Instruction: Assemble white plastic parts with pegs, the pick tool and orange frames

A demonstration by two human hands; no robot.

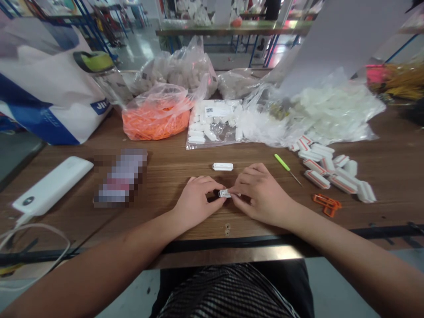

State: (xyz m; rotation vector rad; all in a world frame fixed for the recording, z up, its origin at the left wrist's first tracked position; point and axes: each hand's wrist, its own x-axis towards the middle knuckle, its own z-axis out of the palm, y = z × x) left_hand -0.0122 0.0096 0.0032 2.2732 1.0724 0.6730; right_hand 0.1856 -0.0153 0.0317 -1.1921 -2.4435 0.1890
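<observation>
Between my two hands, just above the wooden table, is a small white plastic part (pixel 224 193) with dark marks along its face. The fingers and thumb of my left hand (pixel 198 199) pinch its left end. On its right end, my right hand (pixel 260 190) closes with thumb and fingertips, covering part of it. A white oblong plastic housing (pixel 223 167) lies on the table just beyond my hands. To the right of my right hand lies a thin tool with a yellow-green handle (pixel 282 162) and a metal shaft.
White housings with orange strips (pixel 344 182) are piled at right, near orange frames (pixel 327 204). A bag of orange parts (pixel 155 117), a bag of white parts (pixel 212 126) and a large clear bag (pixel 331 110) line the back. A power bank (pixel 53 185) lies left.
</observation>
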